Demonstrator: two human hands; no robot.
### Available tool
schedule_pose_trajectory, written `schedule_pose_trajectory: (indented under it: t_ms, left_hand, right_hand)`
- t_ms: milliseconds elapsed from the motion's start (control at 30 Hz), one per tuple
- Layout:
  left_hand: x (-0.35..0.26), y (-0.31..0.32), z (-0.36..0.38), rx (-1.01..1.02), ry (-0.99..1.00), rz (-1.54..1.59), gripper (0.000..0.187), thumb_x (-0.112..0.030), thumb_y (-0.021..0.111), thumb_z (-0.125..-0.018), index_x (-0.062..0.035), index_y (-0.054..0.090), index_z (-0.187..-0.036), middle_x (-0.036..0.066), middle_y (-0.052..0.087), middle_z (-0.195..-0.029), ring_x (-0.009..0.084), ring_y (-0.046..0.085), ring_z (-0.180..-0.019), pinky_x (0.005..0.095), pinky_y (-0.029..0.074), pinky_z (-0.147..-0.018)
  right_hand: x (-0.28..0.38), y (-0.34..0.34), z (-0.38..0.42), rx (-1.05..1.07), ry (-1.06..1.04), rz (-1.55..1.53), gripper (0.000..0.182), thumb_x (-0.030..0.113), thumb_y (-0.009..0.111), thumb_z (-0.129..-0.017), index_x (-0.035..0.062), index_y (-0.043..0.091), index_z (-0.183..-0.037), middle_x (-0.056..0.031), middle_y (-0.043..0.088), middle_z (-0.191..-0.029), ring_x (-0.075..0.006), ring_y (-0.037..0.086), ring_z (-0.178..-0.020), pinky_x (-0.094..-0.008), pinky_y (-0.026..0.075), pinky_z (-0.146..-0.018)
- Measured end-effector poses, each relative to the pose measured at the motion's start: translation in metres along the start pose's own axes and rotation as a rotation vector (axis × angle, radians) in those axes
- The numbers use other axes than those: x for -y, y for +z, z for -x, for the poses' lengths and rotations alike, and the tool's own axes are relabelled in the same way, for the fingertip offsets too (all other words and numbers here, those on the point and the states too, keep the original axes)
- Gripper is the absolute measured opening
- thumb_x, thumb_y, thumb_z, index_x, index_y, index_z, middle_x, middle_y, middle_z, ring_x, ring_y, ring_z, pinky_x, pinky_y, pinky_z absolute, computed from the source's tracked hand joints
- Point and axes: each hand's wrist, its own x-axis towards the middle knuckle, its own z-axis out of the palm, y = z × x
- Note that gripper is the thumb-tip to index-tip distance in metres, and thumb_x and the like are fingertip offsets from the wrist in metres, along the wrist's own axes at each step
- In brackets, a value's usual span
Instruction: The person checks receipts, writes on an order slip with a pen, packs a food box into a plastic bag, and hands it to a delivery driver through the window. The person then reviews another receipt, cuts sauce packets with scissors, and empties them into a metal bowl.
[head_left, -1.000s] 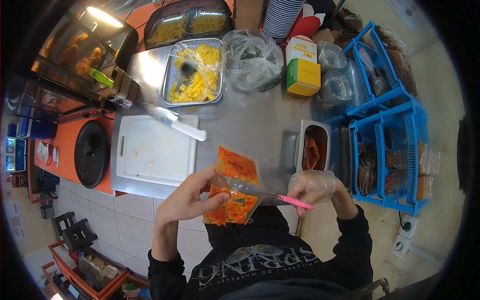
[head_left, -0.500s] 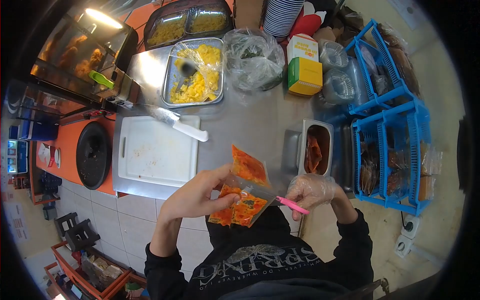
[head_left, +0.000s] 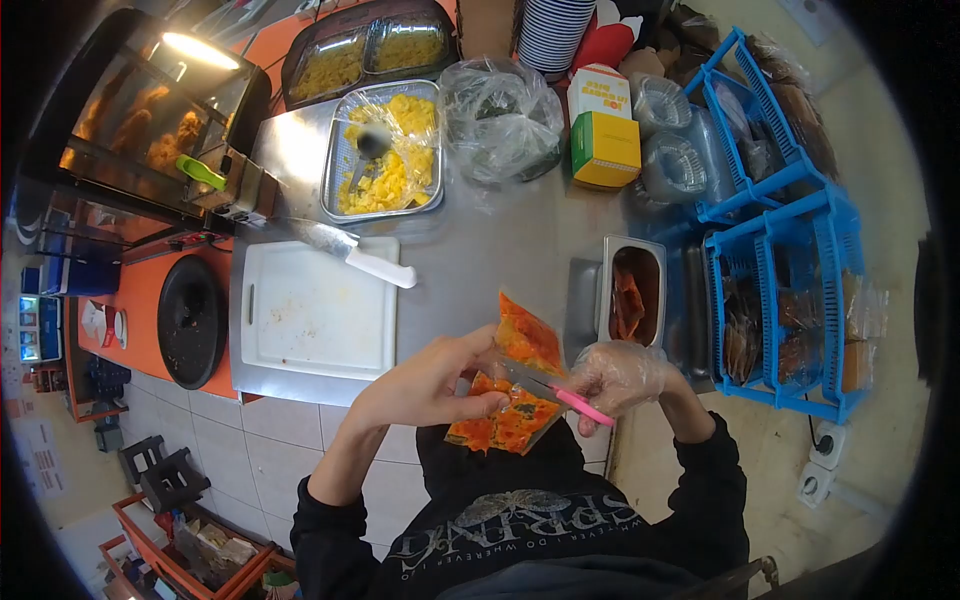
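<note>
My bare left hand (head_left: 440,378) pinches a clear plastic packet (head_left: 512,418) of orange-red food with dark green bits. The packet is bent or parted, with one portion rising above the other. In my right hand (head_left: 622,380), which wears a clear plastic glove, are pink-handled scissors (head_left: 584,406). Their blades reach left between the two portions, overlapping the plastic. Just above the gloved hand stands a metal container (head_left: 657,270) with reddish sauce and a similar red piece inside.
On the steel counter lie a white cutting board (head_left: 320,320) and a white-handled knife (head_left: 382,267). Behind them are a tray of yellow cubes (head_left: 410,160) and a plastic bag of greens (head_left: 500,120). Blue baskets (head_left: 835,250) holding packets stand at the right.
My left hand and the packet have shifted right, toward the gloved hand. The scissor blades now lie farther across the packet, and the handles look closer together.
</note>
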Motion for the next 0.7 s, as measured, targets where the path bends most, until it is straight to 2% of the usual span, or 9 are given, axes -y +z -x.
schedule_pose_trajectory:
  t_ms: [67,233,300,333,400,467,533,600,700]
  left_hand:
    - [0.006,0.0,-0.002,-0.009,0.039,-0.003,0.037,-0.013,0.066,-0.078,0.0001,0.045,-0.106,0.008,0.064,-0.076,0.0155,0.056,-0.063,0.0269,0.041,-0.055]
    - [0.014,-0.004,-0.009,0.025,0.097,0.044,0.04,-0.013,0.067,-0.077,-0.0008,0.048,-0.11,0.006,0.062,-0.073,0.0132,0.053,-0.06,0.0264,0.041,-0.052]
    - [0.004,-0.006,-0.013,0.081,-0.081,0.03,0.027,-0.007,0.072,-0.072,0.0003,0.054,-0.091,0.005,0.059,-0.082,0.0117,0.056,-0.074,0.0249,0.044,-0.066]
    - [0.007,-0.005,-0.014,0.081,-0.081,0.027,0.027,-0.007,0.072,-0.072,0.0003,0.054,-0.091,0.005,0.059,-0.082,0.0117,0.056,-0.074,0.0249,0.044,-0.066]
    - [0.018,-0.003,-0.016,0.069,0.065,0.064,0.041,-0.012,0.069,-0.072,-0.0021,0.051,-0.108,0.005,0.061,-0.075,0.0103,0.052,-0.062,0.024,0.04,-0.051]
    - [0.018,-0.005,-0.018,0.107,0.036,0.056,0.042,-0.011,0.069,-0.072,-0.0021,0.051,-0.109,0.004,0.061,-0.076,0.0094,0.05,-0.062,0.0237,0.04,-0.052]
    - [0.016,-0.008,-0.019,0.144,0.007,0.048,0.043,-0.01,0.069,-0.071,-0.002,0.051,-0.11,0.003,0.06,-0.077,0.0084,0.049,-0.063,0.0233,0.04,-0.052]
    - [0.01,-0.012,-0.02,0.173,-0.131,0.096,0.035,-0.003,0.07,-0.068,0.0018,0.059,-0.102,0.002,0.058,-0.091,0.008,0.053,-0.074,0.0226,0.042,-0.061]
    - [0.019,-0.008,-0.024,0.135,-0.05,0.206,0.043,-0.003,0.071,-0.069,-0.0006,0.054,-0.108,0.001,0.059,-0.081,0.007,0.052,-0.072,0.0217,0.043,-0.061]
  right_hand:
    - [-0.005,0.002,-0.001,-0.079,-0.004,-0.055,0.03,0.034,0.077,-0.068,0.0057,0.066,-0.068,-0.002,0.057,-0.053,-0.0121,0.051,-0.045,-0.0296,0.036,-0.044]
    - [-0.006,-0.001,-0.003,-0.052,0.028,-0.014,0.028,0.029,0.079,-0.065,0.0049,0.065,-0.066,-0.001,0.057,-0.053,-0.0109,0.05,-0.045,-0.028,0.035,-0.044]
    - [-0.006,-0.001,-0.004,-0.061,0.038,-0.006,0.028,0.028,0.08,-0.064,0.0043,0.065,-0.064,-0.0009,0.057,-0.052,-0.0104,0.05,-0.045,-0.0277,0.035,-0.044]
    - [-0.009,-0.001,-0.006,-0.036,0.037,-0.045,0.028,0.027,0.08,-0.063,0.004,0.063,-0.062,-0.0013,0.057,-0.053,-0.0099,0.05,-0.046,-0.0275,0.035,-0.044]
    - [-0.016,0.0,-0.008,-0.012,0.032,-0.084,0.028,0.025,0.08,-0.063,0.0036,0.062,-0.06,-0.0017,0.058,-0.053,-0.0094,0.05,-0.046,-0.0273,0.035,-0.044]
    - [-0.024,0.001,-0.009,0.039,0.041,-0.097,0.032,0.032,0.076,-0.072,0.0019,0.065,-0.066,-0.0015,0.057,-0.054,-0.0084,0.051,-0.048,-0.0273,0.035,-0.044]
    - [-0.028,0.006,-0.01,0.012,0.023,-0.216,0.031,0.029,0.078,-0.069,0.0031,0.063,-0.062,-0.0002,0.056,-0.054,-0.0085,0.051,-0.048,-0.0262,0.036,-0.045]
    - [-0.036,0.011,-0.013,-0.014,0.003,-0.337,0.03,0.026,0.08,-0.065,0.0042,0.061,-0.059,0.001,0.056,-0.054,-0.0086,0.051,-0.049,-0.025,0.036,-0.045]
    - [-0.054,0.019,-0.022,0.031,-0.034,-0.433,0.03,0.028,0.079,-0.068,0.0042,0.061,-0.061,0.0011,0.055,-0.056,-0.0089,0.051,-0.051,-0.0247,0.036,-0.046]
